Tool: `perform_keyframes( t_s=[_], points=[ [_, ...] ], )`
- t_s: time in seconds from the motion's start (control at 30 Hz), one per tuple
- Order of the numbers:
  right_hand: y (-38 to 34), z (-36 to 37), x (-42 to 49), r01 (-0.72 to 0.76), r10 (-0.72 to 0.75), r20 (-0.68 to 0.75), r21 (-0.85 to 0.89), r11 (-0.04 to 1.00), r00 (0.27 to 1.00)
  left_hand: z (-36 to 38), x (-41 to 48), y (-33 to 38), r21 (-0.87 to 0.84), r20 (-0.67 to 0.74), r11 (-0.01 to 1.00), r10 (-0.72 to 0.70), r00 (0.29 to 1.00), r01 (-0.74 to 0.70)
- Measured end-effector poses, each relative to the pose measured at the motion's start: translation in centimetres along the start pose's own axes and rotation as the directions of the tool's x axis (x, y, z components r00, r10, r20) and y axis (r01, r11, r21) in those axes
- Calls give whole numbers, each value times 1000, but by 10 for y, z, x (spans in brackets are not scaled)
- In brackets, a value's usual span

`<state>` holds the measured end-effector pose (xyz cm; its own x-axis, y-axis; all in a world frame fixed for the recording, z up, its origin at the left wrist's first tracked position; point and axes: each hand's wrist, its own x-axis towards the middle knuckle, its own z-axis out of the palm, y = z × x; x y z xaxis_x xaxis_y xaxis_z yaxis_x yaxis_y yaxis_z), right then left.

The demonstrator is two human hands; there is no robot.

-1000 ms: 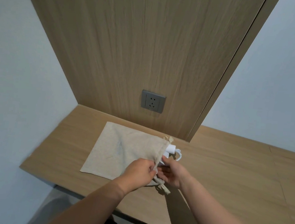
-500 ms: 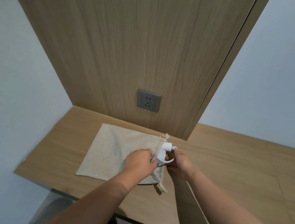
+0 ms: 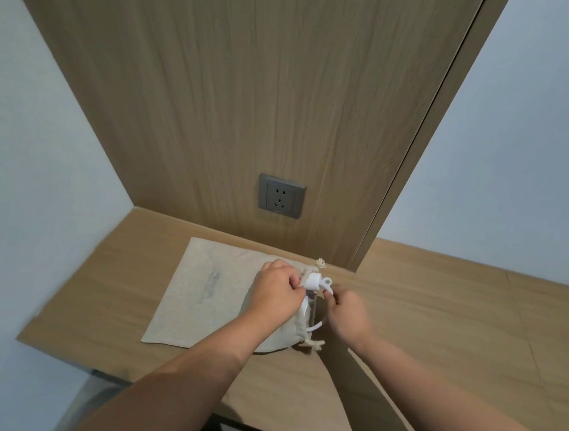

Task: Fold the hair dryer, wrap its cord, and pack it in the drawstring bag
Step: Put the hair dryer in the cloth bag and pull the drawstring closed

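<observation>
While a grey wall socket (image 3: 280, 196) sits on the wood-grain panel (image 3: 252, 92) at 12 o'clock above the work, a person packs a white hair dryer (image 3: 314, 282) into a beige drawstring bag (image 3: 207, 291) on a light wooden counter (image 3: 439, 318). Pale walls flank the panel at 9 and 3 o'clock. The bag lies flat near the counter's back edge, its mouth gathered toward 3 o'clock, frayed cord ends (image 3: 321, 262) showing at the top and bottom of the opening. Only the dryer's white end and a loop of white cord (image 3: 316, 326) show at the mouth; the rest is hidden by cloth and hands, so its long axis cannot be told for certain, though the visible end points toward 3 o'clock. The left hand (image 3: 278, 294) is curled, gripping the bag's rim against the dryer. The right hand (image 3: 348, 312), at 3 o'clock of the opening, pinches the white cord between its fingertips.
</observation>
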<state>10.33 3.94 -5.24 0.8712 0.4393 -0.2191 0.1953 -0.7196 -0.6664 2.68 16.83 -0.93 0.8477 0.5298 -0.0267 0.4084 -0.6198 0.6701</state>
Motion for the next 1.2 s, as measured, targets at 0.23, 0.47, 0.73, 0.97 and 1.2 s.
perform_keyframes(
  t_s=[0.23,0.47,0.73,0.97,1.2],
  points=[
    [-4,15,2,-38,19,302,56,998,953,7,-2,-18,-6,117,1000,18,993,-18],
    [3,8,-6,-724,485,538,480,496,689,-13,2,-49,474,229,863,74,971,-177],
    [-10,6,-11,-773,248,737,556,306,629,-15,-5,-62,494,415,844,-18,909,-209],
    [-34,17,-1,-722,373,627,513,464,684,-37,4,-58,330,453,932,-19,891,-148],
    [-34,24,-2,-671,408,536,531,518,739,-30,-8,-63,102,346,994,0,938,-38]
  ],
)
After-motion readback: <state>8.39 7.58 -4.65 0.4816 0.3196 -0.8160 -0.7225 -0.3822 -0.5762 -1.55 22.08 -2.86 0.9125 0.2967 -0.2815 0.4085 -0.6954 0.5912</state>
